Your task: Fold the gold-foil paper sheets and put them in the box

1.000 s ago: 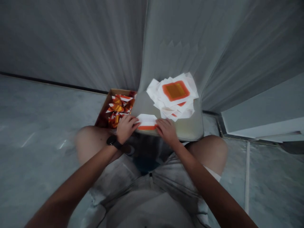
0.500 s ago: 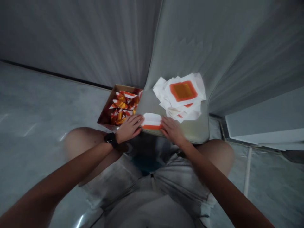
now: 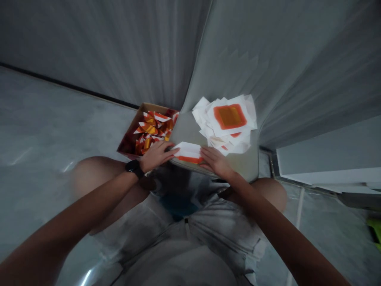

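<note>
Two bare hands, the left hand [image 3: 156, 155] and the right hand [image 3: 215, 162], lie flattish at lower centre of the frame, fingers touching opposite short ends of a folded white paper strip with an orange edge [image 3: 188, 153], its long axis running sideways between them, any real grip impossible to tell.

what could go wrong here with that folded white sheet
The folded sheet sits at the seat's front edge, so it could slip off. The loose stack of sheets might slide if the right hand bumps it. The left hand is close to the open cardboard box and could disturb the folded pieces inside.
</note>
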`<state>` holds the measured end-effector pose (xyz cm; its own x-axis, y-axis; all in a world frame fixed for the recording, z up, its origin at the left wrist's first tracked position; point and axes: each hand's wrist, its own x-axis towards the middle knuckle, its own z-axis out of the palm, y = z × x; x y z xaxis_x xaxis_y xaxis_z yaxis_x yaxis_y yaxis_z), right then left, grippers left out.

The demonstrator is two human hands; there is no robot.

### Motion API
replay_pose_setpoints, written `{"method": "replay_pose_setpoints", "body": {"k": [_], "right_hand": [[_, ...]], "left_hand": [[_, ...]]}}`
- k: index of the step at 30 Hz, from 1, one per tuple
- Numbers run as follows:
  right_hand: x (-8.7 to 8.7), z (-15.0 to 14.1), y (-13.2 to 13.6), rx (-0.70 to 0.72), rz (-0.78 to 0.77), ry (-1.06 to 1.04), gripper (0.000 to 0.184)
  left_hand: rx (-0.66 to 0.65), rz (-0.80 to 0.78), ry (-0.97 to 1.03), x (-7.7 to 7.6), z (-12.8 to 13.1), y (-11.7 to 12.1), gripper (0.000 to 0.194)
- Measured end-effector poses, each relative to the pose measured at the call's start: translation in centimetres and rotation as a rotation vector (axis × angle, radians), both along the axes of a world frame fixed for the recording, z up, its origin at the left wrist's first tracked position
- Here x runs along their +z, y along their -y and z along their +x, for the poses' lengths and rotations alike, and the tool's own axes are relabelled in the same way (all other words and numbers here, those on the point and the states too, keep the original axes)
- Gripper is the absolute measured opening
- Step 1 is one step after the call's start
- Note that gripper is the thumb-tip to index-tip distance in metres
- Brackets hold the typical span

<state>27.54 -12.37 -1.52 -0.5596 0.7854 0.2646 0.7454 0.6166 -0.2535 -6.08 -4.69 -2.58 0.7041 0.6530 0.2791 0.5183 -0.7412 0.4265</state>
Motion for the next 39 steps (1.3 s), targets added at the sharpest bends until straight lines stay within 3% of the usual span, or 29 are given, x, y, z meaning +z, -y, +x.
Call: {"method": "replay_pose_setpoints", "body": {"k": [8,12,16,24,28,32,36,39], "right_hand": [[-1.4,-2.4,1.7,-0.197,0.065,0.051,0.046],[-1.9,-3.1,2.7,-0.279,0.158,0.020,0.037],[-1.8,-3.0,3.3,-0.272,0.226,-0.050,0.031],[-2.0,-3.1,4.3,-0.257,0.196,-0.173,0.024],[-1.6,-3.6,4.1,-0.329,0.149,-0.290,0.022],[-1.4,-4.4,3.3,-0.495,0.092,-0.425,0.027],[-1.7,-5.0,2.6,-0.631,0.121,-0.432,0.030],[-1.9,-5.4,2.3,-0.679,0.171,-0.380,0.029]], "left_hand": [[0.006,0.000,0.119,-0.7,0.5,1.2,0.032],[-0.002,0.047,0.197,-0.7,1.0,1.5,0.029],[-0.003,0.071,0.256,-0.6,1.3,1.3,0.025],[-0.055,0.006,0.274,-0.3,0.8,1.1,0.023],[0.021,-0.052,0.327,-0.3,1.5,1.2,0.025],[0.153,-0.082,0.321,-0.1,2.9,1.2,0.029],[0.234,0.009,0.291,-0.1,4.0,1.2,0.030],[0.209,0.087,0.247,-0.1,4.3,1.2,0.031]]}}
